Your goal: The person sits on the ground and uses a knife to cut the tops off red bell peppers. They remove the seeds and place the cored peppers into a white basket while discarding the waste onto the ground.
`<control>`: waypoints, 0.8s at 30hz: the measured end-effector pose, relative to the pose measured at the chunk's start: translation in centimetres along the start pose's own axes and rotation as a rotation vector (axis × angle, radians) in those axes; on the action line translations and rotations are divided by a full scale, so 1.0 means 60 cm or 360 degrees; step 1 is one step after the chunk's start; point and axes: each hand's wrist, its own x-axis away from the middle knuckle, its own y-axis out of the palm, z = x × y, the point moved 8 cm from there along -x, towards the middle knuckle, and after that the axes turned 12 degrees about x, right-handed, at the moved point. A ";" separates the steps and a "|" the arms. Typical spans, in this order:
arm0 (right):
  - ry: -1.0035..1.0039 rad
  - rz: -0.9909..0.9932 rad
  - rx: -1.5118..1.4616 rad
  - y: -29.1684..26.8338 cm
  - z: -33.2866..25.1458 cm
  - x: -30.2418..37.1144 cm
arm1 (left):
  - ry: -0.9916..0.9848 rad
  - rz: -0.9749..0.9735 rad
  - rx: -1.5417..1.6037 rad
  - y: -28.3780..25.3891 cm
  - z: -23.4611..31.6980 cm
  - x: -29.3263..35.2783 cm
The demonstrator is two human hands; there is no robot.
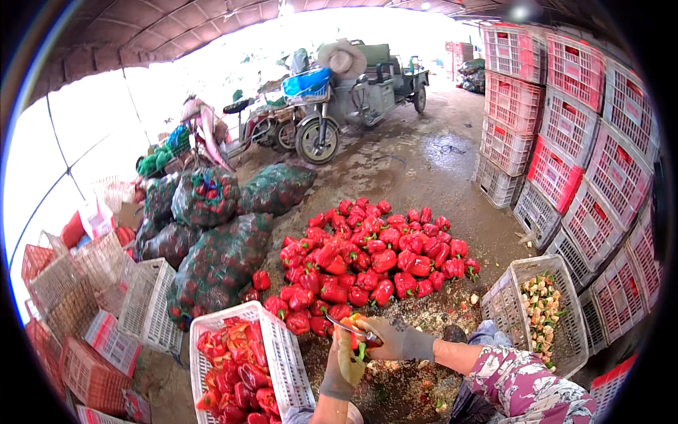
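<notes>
Both my hands wear grey work gloves and meet low in the middle, in front of the pile of red bell peppers (pixel 385 261). My left hand (pixel 342 369) is closed round a cut bell pepper (pixel 351 322), whose orange-red flesh shows above the fingers. A bit of green stem (pixel 361 350) sticks out between the hands. My right hand (pixel 399 340) grips a knife with a thin curved blade (pixel 339 325) laid across the pepper; its handle is hidden in the glove. Left of my hands stands a white crate (pixel 286 357) filled with cut red pepper pieces (pixel 236 374).
At the right a grey crate (pixel 505 304) holds pepper cores (pixel 542 314). Stacked crates (pixel 565 134) rise behind it. Green mesh sacks of peppers (pixel 222 258) lie left, near jumbled crates (pixel 92 367). A three-wheeled cart (pixel 367 85) stands at the back. Seeds and scraps litter the floor.
</notes>
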 end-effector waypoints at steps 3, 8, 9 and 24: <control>-0.0127 0.0279 -0.0210 -0.015 0.020 0.031 | -0.0088 -0.0009 -0.0232 0.008 -0.028 -0.003; 0.0277 -0.0269 -0.0208 0.051 0.109 0.052 | -0.0236 0.0018 -0.0120 0.034 -0.074 -0.014; 0.0308 -0.0284 -0.0175 0.063 0.122 0.058 | -0.0258 -0.0022 -0.0071 0.039 -0.083 -0.015; 0.0174 0.0185 0.0019 -0.003 0.086 0.115 | -0.0124 0.0183 -0.0050 0.020 -0.133 -0.045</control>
